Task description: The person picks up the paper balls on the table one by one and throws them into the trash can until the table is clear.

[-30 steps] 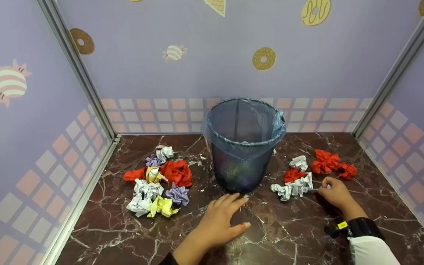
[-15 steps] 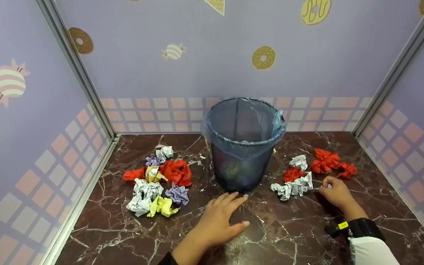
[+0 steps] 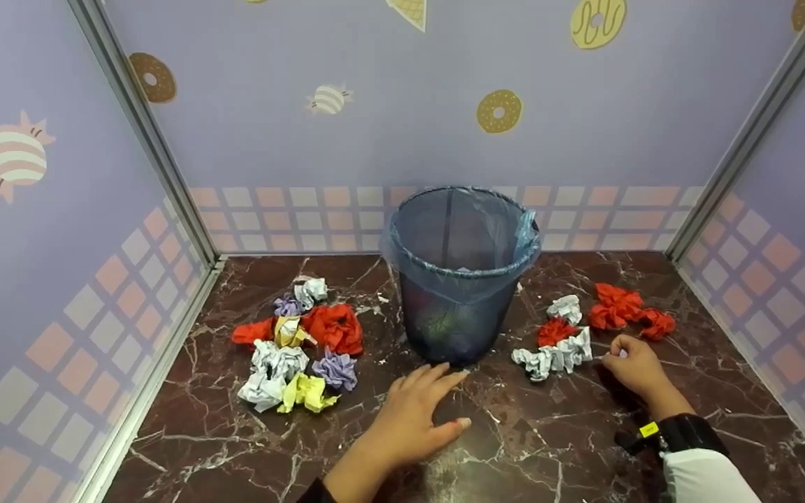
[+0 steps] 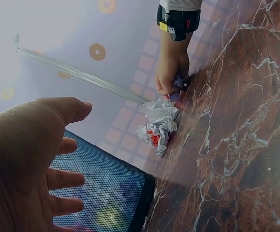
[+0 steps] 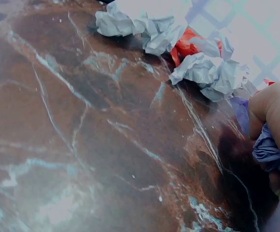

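Observation:
My right hand [image 3: 636,367] curls round a crumpled purple paper ball [image 5: 268,150], most of which the fingers hide in the head view. Just left of that hand lie crumpled white paper [image 3: 555,355], a red paper ball [image 3: 556,331] and a smaller white paper ball [image 3: 564,309]. My left hand [image 3: 413,419] is held with fingers spread and nothing in it, its fingertips near the foot of the mesh bin [image 3: 455,314]. A thin blue plastic bag [image 3: 530,237] lines the bin and folds over its rim. Some coloured shapes show dimly through the mesh.
Left of the bin lies a pile of crumpled paper: red [image 3: 336,328], white [image 3: 273,370], purple [image 3: 336,369] and yellow [image 3: 306,392]. More red paper [image 3: 615,306] sits at the right. Patterned walls enclose the dark marbled table [image 3: 235,454] at the back and sides.

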Action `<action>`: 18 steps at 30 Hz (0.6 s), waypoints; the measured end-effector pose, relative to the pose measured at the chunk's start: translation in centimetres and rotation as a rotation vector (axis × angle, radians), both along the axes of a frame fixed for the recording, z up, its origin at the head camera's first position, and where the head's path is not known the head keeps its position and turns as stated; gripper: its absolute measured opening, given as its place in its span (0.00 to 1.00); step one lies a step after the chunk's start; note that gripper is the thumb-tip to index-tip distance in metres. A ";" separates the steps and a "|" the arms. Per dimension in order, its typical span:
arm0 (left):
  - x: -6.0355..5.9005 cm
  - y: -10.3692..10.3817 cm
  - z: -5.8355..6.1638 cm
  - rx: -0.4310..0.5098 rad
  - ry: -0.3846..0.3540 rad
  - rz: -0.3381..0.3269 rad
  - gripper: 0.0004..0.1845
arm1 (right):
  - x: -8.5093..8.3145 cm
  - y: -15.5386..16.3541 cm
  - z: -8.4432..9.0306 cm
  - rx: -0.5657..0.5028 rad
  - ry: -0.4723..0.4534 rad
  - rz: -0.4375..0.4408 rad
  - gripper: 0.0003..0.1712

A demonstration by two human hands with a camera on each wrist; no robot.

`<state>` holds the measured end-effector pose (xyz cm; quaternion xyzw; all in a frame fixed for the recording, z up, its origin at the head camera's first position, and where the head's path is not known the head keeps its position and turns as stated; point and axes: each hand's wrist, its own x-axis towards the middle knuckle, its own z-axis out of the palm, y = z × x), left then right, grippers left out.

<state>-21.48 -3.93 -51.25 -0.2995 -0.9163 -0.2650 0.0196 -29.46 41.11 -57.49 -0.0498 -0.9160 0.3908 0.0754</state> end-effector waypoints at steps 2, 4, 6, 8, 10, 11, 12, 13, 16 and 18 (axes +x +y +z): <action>0.0 -0.1 0.0 0.001 0.004 0.001 0.36 | 0.0 -0.1 0.1 -0.007 -0.003 0.002 0.11; 0.0 -0.3 0.2 0.005 0.003 0.000 0.36 | -0.1 -0.1 0.4 -0.021 -0.012 -0.001 0.11; 0.0 -0.4 0.3 0.011 -0.001 0.001 0.36 | -0.3 0.0 0.8 -0.043 -0.029 -0.002 0.11; -0.1 -0.5 0.4 0.015 -0.008 0.008 0.37 | -0.4 0.0 1.5 -0.081 -0.040 0.001 0.11; -0.2 -0.7 0.5 0.020 -0.006 0.014 0.37 | -0.6 0.1 2.5 -0.108 -0.036 0.006 0.11; -0.3 -0.8 0.5 0.024 -0.005 0.018 0.38 | -0.7 0.0 3.1 -0.127 -0.033 0.009 0.11; -0.3 -0.9 0.6 0.027 -0.002 0.022 0.39 | -0.9 0.0 3.9 -0.143 -0.025 0.015 0.11; -0.4 -1.1 0.6 0.028 0.003 0.026 0.39 | -1.1 0.0 4.8 -0.142 -0.015 0.022 0.11; -0.8 -1.7 0.8 0.045 0.017 0.041 0.40 | -1.8 0.1 7.8 -0.120 -0.004 0.055 0.11; -1.0 -2.1 1.0 0.055 0.023 0.053 0.41 | -2.3 0.2 9.9 -0.084 -0.005 0.077 0.10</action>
